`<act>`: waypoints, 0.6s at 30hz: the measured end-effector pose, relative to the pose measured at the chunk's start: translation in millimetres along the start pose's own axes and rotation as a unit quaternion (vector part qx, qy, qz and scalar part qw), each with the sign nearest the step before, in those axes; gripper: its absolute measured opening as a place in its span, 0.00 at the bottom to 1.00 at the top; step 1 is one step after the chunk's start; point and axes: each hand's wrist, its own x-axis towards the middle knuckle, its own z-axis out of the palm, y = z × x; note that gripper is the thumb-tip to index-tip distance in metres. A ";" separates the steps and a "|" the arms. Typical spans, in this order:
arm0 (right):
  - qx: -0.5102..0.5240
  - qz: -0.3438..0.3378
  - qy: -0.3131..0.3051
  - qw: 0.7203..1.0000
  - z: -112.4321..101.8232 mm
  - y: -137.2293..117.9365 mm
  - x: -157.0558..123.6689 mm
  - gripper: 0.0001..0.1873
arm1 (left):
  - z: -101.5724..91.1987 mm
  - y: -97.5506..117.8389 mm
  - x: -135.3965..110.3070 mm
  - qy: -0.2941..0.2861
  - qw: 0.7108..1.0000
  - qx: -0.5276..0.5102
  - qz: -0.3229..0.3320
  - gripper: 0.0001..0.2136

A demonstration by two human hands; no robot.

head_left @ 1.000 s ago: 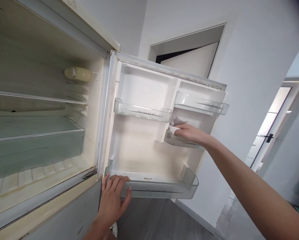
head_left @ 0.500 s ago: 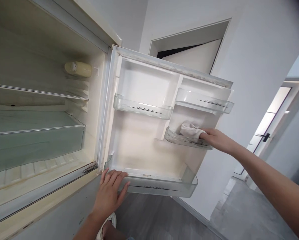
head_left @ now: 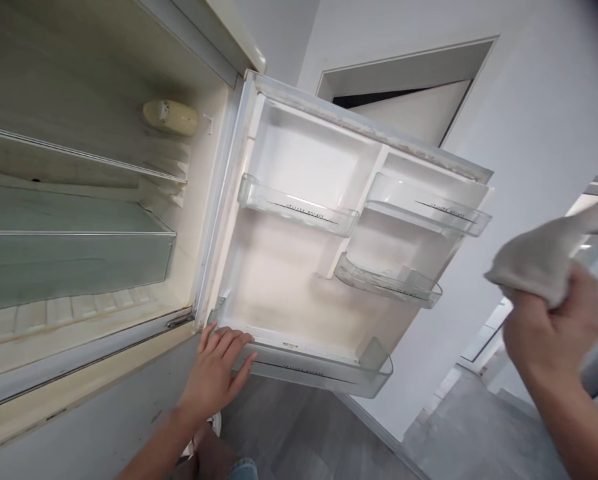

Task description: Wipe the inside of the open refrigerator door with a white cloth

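My right hand (head_left: 553,327) is closed around a whitish cloth (head_left: 533,263), held up in the air to the right of the open fridge door (head_left: 289,267). The cloth bunches over the fingers, with its far end smeared by motion. At the door's lower left, my left hand (head_left: 219,367) grips the rim of the bottom door bin (head_left: 313,373), fingers over the edge and thumb on the outer side. Above it are a left door bin (head_left: 299,210), an upper right bin (head_left: 429,207) and a lower right bin (head_left: 389,283) with dark grime along it.
On the left is the fridge interior, with a glass shelf (head_left: 79,157), a greenish drawer (head_left: 73,260) and a yellowed lamp cover (head_left: 171,118). A white wall (head_left: 523,133) stands behind the door. Dark wood-look floor (head_left: 289,433) lies below, beside my legs.
My right hand has drawn the cloth out of the lower right bin and lifted it away to the right. My left hand stays on the bottom bin. The view has shifted slightly.
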 end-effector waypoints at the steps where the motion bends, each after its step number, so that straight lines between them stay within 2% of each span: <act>1: 0.005 -0.006 -0.041 0.999 7.0 -4.2 -4.7 0.31 | -0.5 0.1 0.4 -0.002 1.000 -0.003 -0.003 0.12; 3: 0.018 -0.032 -0.145 0.989 23.1 -8.6 -12.7 0.31 | -1.5 0.0 1.3 -0.005 1.000 -0.009 -0.007 0.11; 5: 0.021 -0.074 -0.209 0.975 37.3 -7.1 -17.2 0.29 | -2.2 0.0 2.0 -0.008 1.000 -0.013 -0.009 0.11; 8: -0.009 -0.146 -0.216 0.965 46.5 -4.0 -16.0 0.25 | -1.4 1.4 2.7 -0.016 1.000 -0.014 -0.006 0.12; 10: -0.070 -0.165 -0.228 0.957 45.6 -10.3 -10.6 0.23 | 0.1 3.0 3.2 -0.015 1.000 -0.013 -0.012 0.12; 12: -0.141 -0.139 -0.264 0.944 44.8 -25.3 -2.6 0.21 | 1.8 4.9 3.6 -0.012 1.000 -0.013 -0.019 0.12; 14: -0.158 -0.114 -0.303 0.933 49.9 -44.8 6.7 0.21 | 2.8 6.6 4.1 -0.006 1.000 -0.013 -0.025 0.12; 16: -0.110 -0.070 -0.314 0.941 62.3 -63.7 15.8 0.20 | 3.1 8.2 4.4 -0.004 0.999 -0.016 -0.030 0.11; 18: -0.029 0.017 -0.309 0.951 77.7 -80.8 22.4 0.18 | 2.7 9.5 4.7 -0.003 0.999 -0.020 -0.036 0.11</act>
